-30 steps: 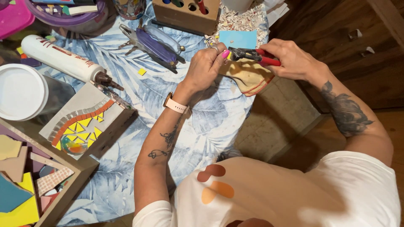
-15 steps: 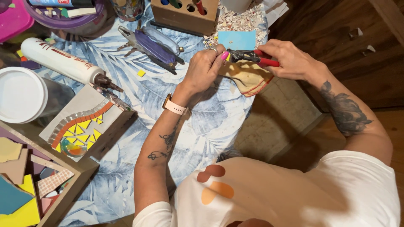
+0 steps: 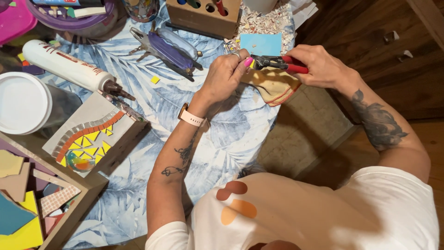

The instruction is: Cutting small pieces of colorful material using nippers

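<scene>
The right hand (image 3: 319,67) grips red-handled nippers (image 3: 277,64), long axis pointing toward the left hand (image 3: 226,74), pinching a small tile piece (image 3: 251,64) (barely visible) at their tips.

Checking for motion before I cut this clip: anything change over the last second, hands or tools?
Almost nothing. The right hand keeps its grip on the red-handled nippers, and the left hand still pinches a small yellow piece at their jaws, over the tan dish; at most a slight shift. The mosaic block, glue tube and purple cutter stayed put.
</scene>
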